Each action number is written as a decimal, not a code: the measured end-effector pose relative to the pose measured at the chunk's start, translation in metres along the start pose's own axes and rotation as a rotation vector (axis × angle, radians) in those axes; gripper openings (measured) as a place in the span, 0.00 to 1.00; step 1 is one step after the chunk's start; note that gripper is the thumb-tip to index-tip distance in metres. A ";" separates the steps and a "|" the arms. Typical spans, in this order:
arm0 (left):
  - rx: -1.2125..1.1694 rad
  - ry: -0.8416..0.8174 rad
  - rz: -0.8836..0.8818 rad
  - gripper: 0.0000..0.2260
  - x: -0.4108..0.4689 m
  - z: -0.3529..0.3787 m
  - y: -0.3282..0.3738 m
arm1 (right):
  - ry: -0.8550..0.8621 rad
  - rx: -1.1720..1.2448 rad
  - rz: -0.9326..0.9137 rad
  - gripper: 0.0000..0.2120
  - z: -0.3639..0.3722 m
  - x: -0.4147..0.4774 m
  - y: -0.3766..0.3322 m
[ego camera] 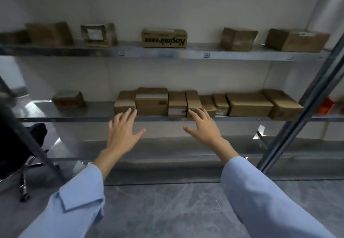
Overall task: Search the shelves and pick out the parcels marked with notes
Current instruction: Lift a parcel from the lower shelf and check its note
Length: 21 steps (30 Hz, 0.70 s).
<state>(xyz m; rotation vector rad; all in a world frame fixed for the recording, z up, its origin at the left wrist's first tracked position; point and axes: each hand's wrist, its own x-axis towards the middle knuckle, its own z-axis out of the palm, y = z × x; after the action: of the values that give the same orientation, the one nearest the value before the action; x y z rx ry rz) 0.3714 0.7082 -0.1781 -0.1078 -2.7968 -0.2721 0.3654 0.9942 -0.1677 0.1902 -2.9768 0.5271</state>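
The person wears long sleeves of smooth, light blue shirt cloth. The left sleeve (74, 204), in the lower left of the frame, ends in a loose cuff with a pointed flap that casts a thin shadow on the cloth beneath it. The right sleeve (260, 196), in the lower right, is wide, with soft folds and a plain rounded edge. Beyond both sleeves the wrists are bare, as are the left hand (122, 135) and right hand (204, 129) at mid-frame.

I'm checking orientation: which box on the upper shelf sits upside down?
The middle box on the upper shelf: its large black lettering reads inverted. No other there bears bold print.
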 end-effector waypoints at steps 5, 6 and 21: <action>0.013 0.005 -0.061 0.34 0.032 0.005 -0.036 | -0.038 0.040 -0.069 0.34 0.016 0.057 -0.031; 0.009 0.014 -0.070 0.34 0.039 0.007 -0.042 | -0.045 0.046 -0.087 0.34 0.020 0.071 -0.036; -0.024 0.027 -0.213 0.35 0.137 0.051 -0.119 | -0.131 0.228 -0.273 0.34 0.093 0.240 -0.102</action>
<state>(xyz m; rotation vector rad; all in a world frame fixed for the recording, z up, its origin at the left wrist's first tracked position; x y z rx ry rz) 0.2133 0.6074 -0.2016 0.1881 -2.7800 -0.3555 0.1356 0.8419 -0.1885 0.6639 -2.9360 0.8439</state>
